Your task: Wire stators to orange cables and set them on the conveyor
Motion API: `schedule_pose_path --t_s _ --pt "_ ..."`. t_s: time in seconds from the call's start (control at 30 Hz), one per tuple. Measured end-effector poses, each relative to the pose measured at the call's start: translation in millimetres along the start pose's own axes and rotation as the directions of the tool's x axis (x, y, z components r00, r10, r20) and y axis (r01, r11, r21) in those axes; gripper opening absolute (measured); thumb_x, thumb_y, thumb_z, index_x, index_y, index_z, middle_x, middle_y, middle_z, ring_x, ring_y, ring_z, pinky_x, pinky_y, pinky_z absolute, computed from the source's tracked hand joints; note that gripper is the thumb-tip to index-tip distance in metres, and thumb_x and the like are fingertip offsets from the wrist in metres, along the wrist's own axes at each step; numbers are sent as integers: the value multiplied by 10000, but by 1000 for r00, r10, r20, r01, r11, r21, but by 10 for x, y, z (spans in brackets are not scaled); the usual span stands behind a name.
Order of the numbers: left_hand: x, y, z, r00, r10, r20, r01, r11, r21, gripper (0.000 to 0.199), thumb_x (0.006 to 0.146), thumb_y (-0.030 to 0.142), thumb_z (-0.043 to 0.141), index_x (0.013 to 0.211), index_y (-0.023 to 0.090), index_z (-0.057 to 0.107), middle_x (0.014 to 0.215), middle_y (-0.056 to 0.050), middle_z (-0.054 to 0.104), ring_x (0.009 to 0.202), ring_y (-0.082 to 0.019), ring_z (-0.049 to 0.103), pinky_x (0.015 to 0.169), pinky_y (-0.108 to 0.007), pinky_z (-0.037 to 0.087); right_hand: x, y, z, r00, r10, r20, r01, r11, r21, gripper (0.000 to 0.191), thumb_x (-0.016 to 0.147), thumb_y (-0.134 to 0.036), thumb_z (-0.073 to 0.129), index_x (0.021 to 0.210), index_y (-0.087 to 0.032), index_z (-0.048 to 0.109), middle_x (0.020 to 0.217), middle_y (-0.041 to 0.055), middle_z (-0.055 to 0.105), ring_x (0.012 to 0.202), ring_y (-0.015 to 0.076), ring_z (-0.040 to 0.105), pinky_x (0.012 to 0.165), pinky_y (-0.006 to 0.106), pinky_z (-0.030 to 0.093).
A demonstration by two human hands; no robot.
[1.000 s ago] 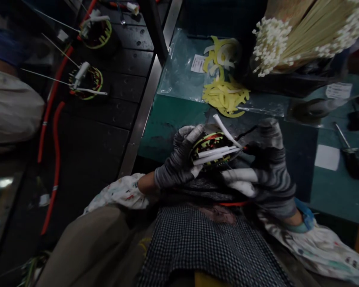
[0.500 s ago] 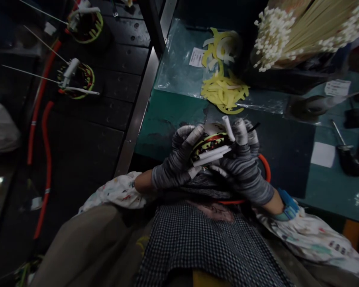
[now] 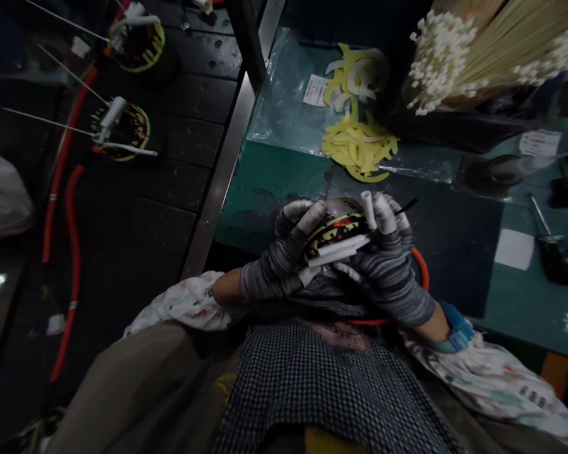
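A motor stator (image 3: 336, 232), with yellow-green slot liners and dark red windings, is gripped between both gloved hands above the near edge of the green bench. My left hand (image 3: 286, 249) curls its taped fingers around the left side. Around the right side wrap the fingers of my right hand (image 3: 388, 258). White insulating sleeves (image 3: 339, 252) lie across the stator's near face, and another short white tube (image 3: 367, 208) sticks up beside my right fingers. A red-orange sleeve (image 3: 420, 268) curves out behind my right hand. The stator's underside is hidden.
Yellow curved strips (image 3: 359, 148) lie on a clear plastic bag (image 3: 284, 107) beyond my hands. Bundled white-tipped sticks (image 3: 439, 57) stand at the far right. A dark-handled tool (image 3: 555, 252) rests at right. Two more stators (image 3: 123, 129) with red sleeves sit on the slatted surface (image 3: 184, 132) at left.
The stator and both hands stay together, with only a slight shift and tilt of the stator. The whole view has drifted slightly.
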State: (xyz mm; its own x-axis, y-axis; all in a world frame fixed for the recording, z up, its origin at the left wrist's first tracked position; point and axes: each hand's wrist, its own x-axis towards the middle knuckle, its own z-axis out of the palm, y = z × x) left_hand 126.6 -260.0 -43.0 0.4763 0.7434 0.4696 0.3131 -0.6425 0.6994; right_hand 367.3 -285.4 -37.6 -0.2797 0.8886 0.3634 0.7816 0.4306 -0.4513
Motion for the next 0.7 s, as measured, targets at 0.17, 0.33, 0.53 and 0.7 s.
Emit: schedule_pose_path --t_s 0.17,0.33,0.53,0.7 --pt "67 81 51 998 -56 -24 58 994 94 1066 987 730 698 1795 343 121 1666 -172 394 1592 -380 436 1337 -542 457 -39 -81 56 989 78 -123 -75 997 32 888 1048 -556 667 1791 -307 248 1624 165 578 1483 386 588 1206 607 564" --pt "231 177 116 995 -91 -33 94 990 107 920 1028 459 718 1769 328 190 1659 -162 429 1572 -391 463 1339 -581 433 -87 93 -86 998 -55 -27 57 994 98 847 1064 -253 639 1776 -464 232 1772 71 446 1589 318 536 1239 599 560" --pt "400 255 161 993 -116 22 113 989 91 889 969 300 666 1736 303 217 1698 -152 422 1598 -416 445 1356 -633 394 -78 297 -197 992 -128 -4 128 991 25 779 1031 -246 689 1721 -439 382 1858 74 260 1635 355 470 1226 624 569" --pt "462 257 135 992 -88 87 81 993 82 936 911 252 703 1715 219 226 1690 -216 424 1576 -450 467 1347 -640 401 -96 374 -149 990 -127 60 124 992 37 760 1049 -322 672 1717 -474 344 1883 47 130 1691 370 359 1273 662 505"
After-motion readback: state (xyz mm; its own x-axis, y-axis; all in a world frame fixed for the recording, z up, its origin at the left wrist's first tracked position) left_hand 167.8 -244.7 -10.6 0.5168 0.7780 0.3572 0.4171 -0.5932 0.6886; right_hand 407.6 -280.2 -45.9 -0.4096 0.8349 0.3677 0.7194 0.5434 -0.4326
